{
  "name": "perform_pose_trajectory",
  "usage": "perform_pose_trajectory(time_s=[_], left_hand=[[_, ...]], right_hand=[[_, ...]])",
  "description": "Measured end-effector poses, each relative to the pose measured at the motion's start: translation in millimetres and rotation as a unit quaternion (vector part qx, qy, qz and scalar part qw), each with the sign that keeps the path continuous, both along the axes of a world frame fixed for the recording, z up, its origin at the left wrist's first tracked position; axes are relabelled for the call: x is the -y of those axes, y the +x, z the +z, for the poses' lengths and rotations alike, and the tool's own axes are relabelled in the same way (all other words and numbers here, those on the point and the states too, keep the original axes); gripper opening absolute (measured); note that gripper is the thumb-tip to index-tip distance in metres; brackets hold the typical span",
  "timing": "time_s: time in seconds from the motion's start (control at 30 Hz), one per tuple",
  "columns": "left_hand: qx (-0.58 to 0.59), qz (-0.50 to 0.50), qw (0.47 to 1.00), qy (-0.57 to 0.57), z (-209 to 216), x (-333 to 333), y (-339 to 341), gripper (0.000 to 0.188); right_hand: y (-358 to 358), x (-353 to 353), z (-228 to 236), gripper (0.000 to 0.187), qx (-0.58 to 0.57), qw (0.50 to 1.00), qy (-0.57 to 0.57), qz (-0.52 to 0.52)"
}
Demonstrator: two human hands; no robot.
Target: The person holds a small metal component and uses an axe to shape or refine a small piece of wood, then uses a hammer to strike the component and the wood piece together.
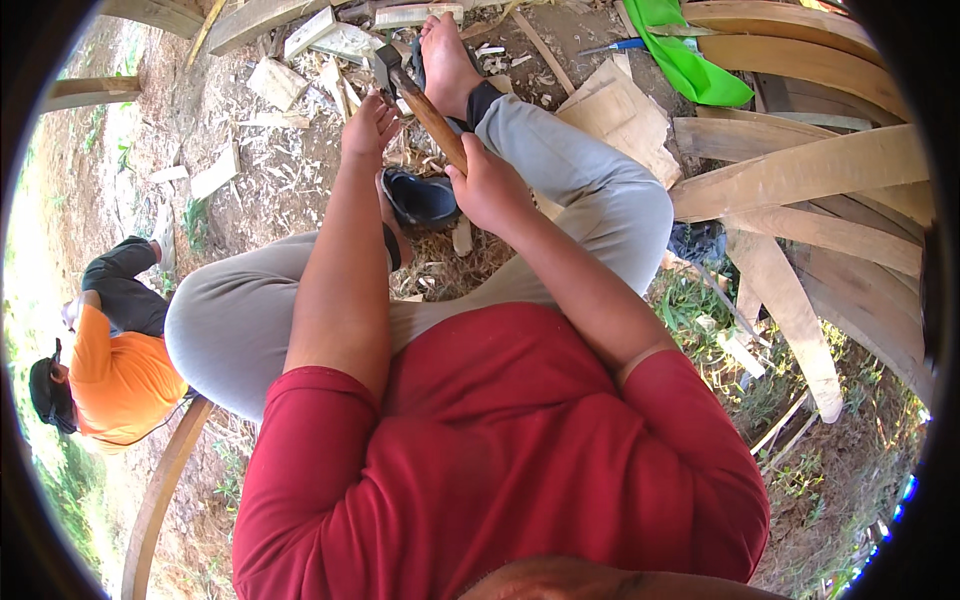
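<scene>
My right hand (490, 190) grips the wooden handle of a hammer (432, 120), which slants up and to the left. Its dark, block-shaped metal head (386, 66) is at the far end, just above my left hand (370, 126). The left fingers are loosely bent and apart, close beside the head, and I make out nothing held in them. Between my legs is a dark clog (420, 198). My bare foot (448, 62) rests beyond the hammer, among wood scraps.
Curved planks (800, 180) are stacked on the right, near a bright green cloth (690, 60) and a blue-handled tool (628, 44). Wood chips (290, 165) litter the ground. A person in orange (125, 380) sits at left, near a curved timber (165, 490).
</scene>
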State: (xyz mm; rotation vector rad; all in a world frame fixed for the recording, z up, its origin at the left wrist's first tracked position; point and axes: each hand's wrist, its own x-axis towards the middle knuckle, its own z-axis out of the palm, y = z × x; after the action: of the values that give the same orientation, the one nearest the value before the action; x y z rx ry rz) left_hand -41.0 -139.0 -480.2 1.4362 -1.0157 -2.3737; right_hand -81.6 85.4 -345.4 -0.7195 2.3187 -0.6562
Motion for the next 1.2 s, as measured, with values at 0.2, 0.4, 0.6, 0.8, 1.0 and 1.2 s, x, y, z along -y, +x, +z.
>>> perform_pose_trajectory(time_s=[0.2, 0.4, 0.6, 0.8, 1.0, 1.2], left_hand=[[0.044, 0.001, 0.998, -0.043, 14, 2, -3, 0.05], [0.059, 0.0, 0.997, -0.051, 21, 12, -5, 0.046], [0.059, 0.001, 0.997, -0.044, 15, 12, -4, 0.043], [0.074, 0.002, 0.996, -0.055, 22, 8, -7, 0.039], [0.092, -0.004, 0.984, -0.155, 25, 9, -10, 0.033], [0.145, -0.045, 0.964, -0.217, 20, 11, -15, 0.028]], right_hand=[[0, -3, -2, 0.049, -0.016, 1.0, -0.013, -0.004], [0, -3, -1, 0.05, -0.009, 1.0, -0.021, -0.012], [-3, -2, 1, 0.051, -0.01, 1.0, -0.012, 0.0], [-5, -3, 1, 0.051, -0.021, 1.0, -0.017, -0.001], [-6, 0, 4, 0.05, -0.016, 1.0, 0.004, 0.006], [-5, -1, 7, 0.049, -0.001, 1.0, 0.012, 0.002]])
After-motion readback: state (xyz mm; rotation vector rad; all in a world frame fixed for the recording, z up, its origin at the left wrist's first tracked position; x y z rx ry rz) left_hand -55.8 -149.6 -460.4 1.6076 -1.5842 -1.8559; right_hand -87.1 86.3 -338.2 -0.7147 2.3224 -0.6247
